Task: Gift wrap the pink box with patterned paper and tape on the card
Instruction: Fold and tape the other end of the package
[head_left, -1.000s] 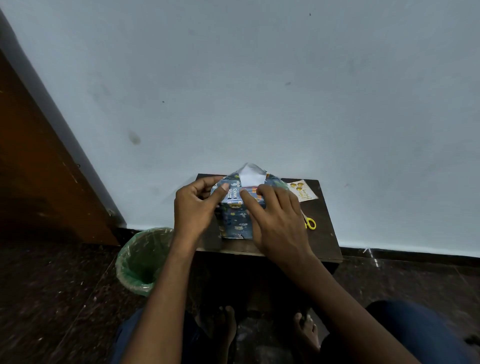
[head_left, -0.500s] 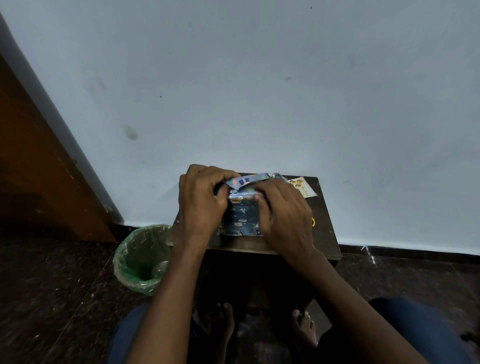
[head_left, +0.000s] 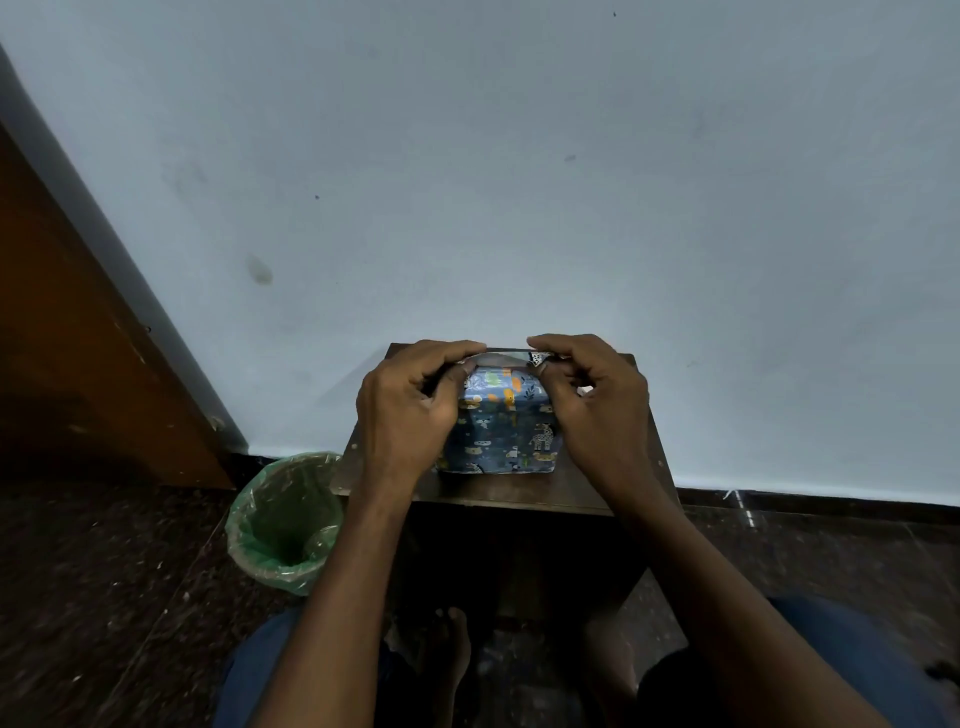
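Note:
The box (head_left: 501, 436), covered in blue paper with animal prints, stands on a small dark wooden table (head_left: 649, 447). No pink shows. My left hand (head_left: 410, 410) grips its upper left side, with the thumb pressing the folded paper at the top. At the upper right, my right hand (head_left: 592, 405) pinches the far top flap of paper (head_left: 506, 358) between thumb and fingers. A small white patch by my right thumb may be the card; my right hand covers that corner, and no tape or scissors show.
A bin lined with a green bag (head_left: 285, 519) stands on the dark floor left of the table. The pale wall (head_left: 519, 182) rises right behind the table. A brown wooden door (head_left: 78, 364) is at the left. My feet are under the table.
The upright white flap has been folded down over the top of the box. Both hands moved outward to the box's top corners, and my right hand now covers the card and scissors.

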